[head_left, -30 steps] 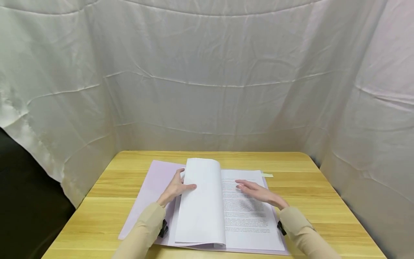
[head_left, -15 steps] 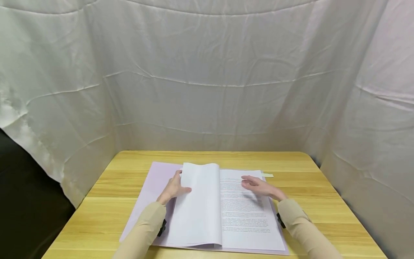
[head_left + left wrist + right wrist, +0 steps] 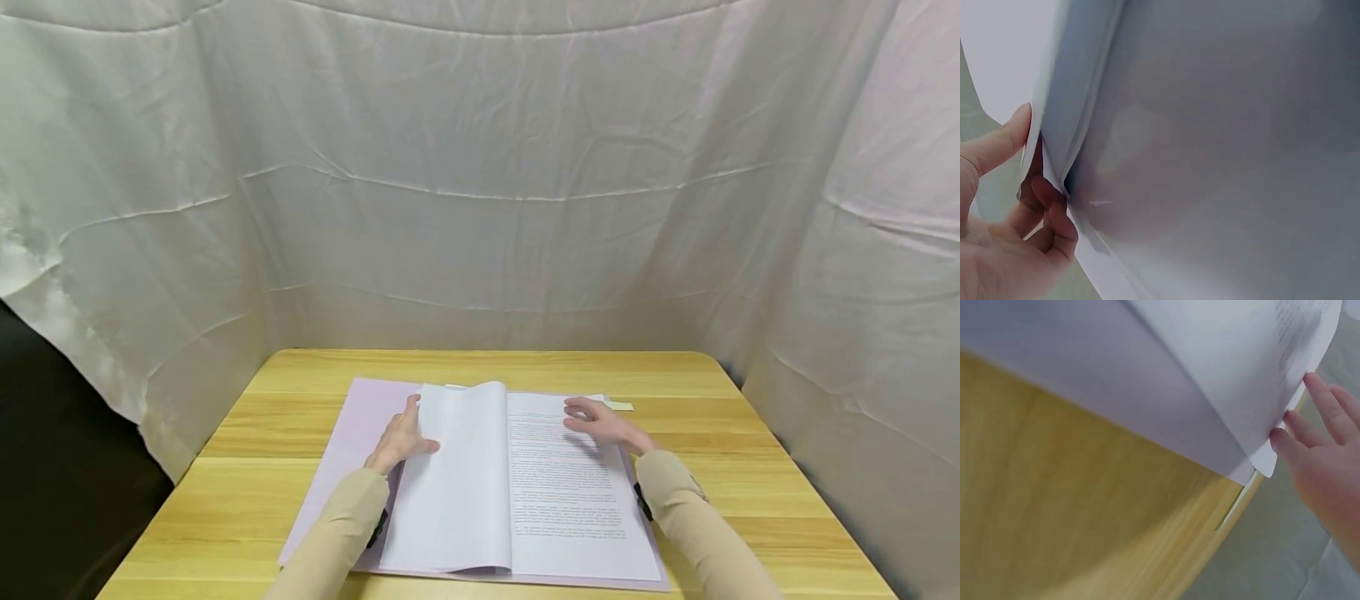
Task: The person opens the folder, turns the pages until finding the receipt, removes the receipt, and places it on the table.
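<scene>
Two sleeves (image 3: 330, 529) are showing at the bottom. Low in the middle, a page (image 3: 457, 487) is running longways up the frame; the left hand (image 3: 398, 437), nearer, is pinching its left edge. To the right, the right hand (image 3: 606, 425) is hovering, relaxed.

Head view forward-down, wrist views close, shared pages (image 3: 562, 500)

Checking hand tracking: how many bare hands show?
2: the left hand holds the blank white paper sheet by its edge; the right hand is over the printed white page.

Left grip (image 3: 397, 440) in a pinch, right grip (image 3: 603, 423) loose, fingers (image 3: 1330, 411) slightly apart
</scene>
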The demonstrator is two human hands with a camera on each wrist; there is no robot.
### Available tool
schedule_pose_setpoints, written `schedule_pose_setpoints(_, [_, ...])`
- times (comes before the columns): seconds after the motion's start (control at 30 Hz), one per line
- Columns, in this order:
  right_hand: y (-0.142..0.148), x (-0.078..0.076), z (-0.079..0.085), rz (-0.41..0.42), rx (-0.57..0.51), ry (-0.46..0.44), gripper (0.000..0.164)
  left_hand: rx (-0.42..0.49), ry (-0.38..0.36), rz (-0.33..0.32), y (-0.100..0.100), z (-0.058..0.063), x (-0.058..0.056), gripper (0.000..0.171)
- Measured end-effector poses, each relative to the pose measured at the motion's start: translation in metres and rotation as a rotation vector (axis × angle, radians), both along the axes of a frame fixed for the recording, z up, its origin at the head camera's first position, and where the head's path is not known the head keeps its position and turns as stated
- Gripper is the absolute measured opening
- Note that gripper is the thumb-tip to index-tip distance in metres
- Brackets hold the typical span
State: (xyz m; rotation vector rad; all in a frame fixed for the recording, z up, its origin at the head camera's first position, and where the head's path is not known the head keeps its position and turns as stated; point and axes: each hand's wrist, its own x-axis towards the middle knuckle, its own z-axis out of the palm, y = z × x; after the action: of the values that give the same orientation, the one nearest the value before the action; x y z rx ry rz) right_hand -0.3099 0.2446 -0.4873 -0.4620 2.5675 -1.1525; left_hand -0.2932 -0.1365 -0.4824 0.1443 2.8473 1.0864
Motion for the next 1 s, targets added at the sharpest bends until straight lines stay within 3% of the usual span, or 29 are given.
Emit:
schedule_pose_setpoints(0.3, [0.001, -0.008, -0.003, -0.033, -0.009, 0.102, 0.055, -0.057, 0.057, -0.014, 0.0, -0.002, -0.002, 0.104])
schedule_pose_setpoints(0.63, [0.001, -0.014, -0.006, -0.154, 0.041, 0.117, 0.048, -0.038, 0.086, -0.032, 0.001, -0.004, -0.001, 0.096])
schedule_pose_setpoints(0.8, [0.004, -0.016, -0.005, -0.184, 0.072, 0.16, 0.049, -0.003, 0.083, -0.102, 0.001, -0.006, -0.001, 0.088])
schedule_pose_setpoints(1.0, [0.006, -0.017, -0.006, -0.218, 0.108, 0.199, 0.049, 0.035, 0.004, -0.192, 0.004, -0.006, -0.003, 0.079])
